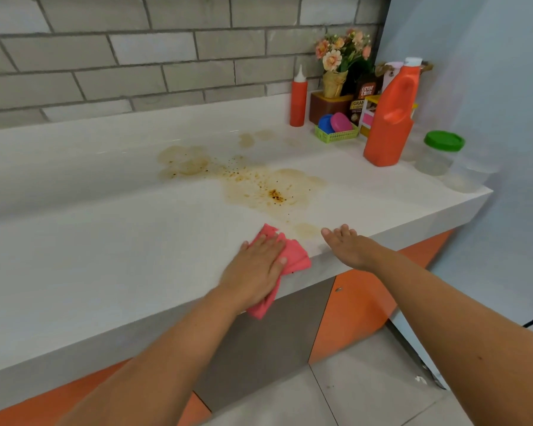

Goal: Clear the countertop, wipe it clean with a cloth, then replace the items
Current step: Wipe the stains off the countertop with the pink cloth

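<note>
While one cloth (293, 256) lies flat, two hands (256, 269) rest.

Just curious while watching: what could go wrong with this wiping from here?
The pink cloth under the left hand hangs over the countertop edge, so it might push the brown spill and its dark specks onto the floor. Wide strokes could also knock the orange bottle or green-lidded jar.
</note>
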### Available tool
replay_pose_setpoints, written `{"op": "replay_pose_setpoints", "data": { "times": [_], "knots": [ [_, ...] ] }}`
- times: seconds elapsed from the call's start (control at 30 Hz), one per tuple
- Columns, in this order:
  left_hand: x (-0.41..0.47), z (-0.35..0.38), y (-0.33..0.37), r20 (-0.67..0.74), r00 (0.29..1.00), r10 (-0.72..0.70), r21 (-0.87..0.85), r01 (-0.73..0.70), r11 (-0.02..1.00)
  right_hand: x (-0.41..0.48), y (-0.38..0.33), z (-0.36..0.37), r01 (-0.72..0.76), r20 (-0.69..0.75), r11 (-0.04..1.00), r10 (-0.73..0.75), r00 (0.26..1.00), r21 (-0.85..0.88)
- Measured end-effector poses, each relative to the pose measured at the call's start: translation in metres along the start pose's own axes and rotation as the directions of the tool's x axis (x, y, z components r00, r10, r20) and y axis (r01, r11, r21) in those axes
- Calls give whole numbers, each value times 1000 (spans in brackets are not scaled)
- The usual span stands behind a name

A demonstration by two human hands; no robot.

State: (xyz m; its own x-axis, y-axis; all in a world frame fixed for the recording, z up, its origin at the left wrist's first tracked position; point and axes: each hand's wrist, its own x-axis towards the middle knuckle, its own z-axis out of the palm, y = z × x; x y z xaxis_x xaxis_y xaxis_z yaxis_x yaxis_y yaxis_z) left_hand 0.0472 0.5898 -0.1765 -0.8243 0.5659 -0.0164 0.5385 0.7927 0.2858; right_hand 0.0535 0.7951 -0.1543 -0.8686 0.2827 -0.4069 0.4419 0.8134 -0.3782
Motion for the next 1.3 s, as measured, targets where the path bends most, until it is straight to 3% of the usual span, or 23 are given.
{"op": "replay_pose_setpoints", "data": {
  "times": [0.13,0.23,0.33,0.4,0.53,0.63,0.73,0.87,1.0,1.2,1.3],
  "knots": [
    [-22,-17,-47,-37,990,-137,-38,136,990,1,-1,2,44,25,992,-41,999,-120],
    [3,-26,-75,-83,944,-318,-24,317,948,-2,-2,1,70,67,984,-60,996,-167],
    [41,-23,-71,-93,918,-386,40,391,919,-1,-1,1,83,67,979,-72,995,-184],
    [52,-20,-50,-92,929,-359,43,364,930,2,0,3,76,66,977,-64,996,-198],
    [16,-8,-8,-53,982,-182,-24,181,983,-2,-2,1,85,71,971,-71,995,-222],
    [-29,-5,-21,-82,980,-181,-31,179,983,-5,-1,-5,97,75,976,-84,994,-195],
    [-61,-15,-60,-117,938,-327,-63,322,945,-6,-3,1,105,71,962,-89,993,-254],
    [-75,-28,-105,-153,822,-548,-59,546,836,-9,-5,11,75,11,945,-76,997,-319],
    [-56,-25,-102,-166,747,-643,1,653,758,-15,-8,11,81,16,959,-80,997,-272],
    [-3,-16,-45,-101,888,-448,15,451,892,-14,-11,14,58,-13,957,-65,998,-284],
    [8,-12,-14,-41,953,-302,-101,296,950,-10,-8,18,33,-59,954,-52,997,-297]
  ]
}}
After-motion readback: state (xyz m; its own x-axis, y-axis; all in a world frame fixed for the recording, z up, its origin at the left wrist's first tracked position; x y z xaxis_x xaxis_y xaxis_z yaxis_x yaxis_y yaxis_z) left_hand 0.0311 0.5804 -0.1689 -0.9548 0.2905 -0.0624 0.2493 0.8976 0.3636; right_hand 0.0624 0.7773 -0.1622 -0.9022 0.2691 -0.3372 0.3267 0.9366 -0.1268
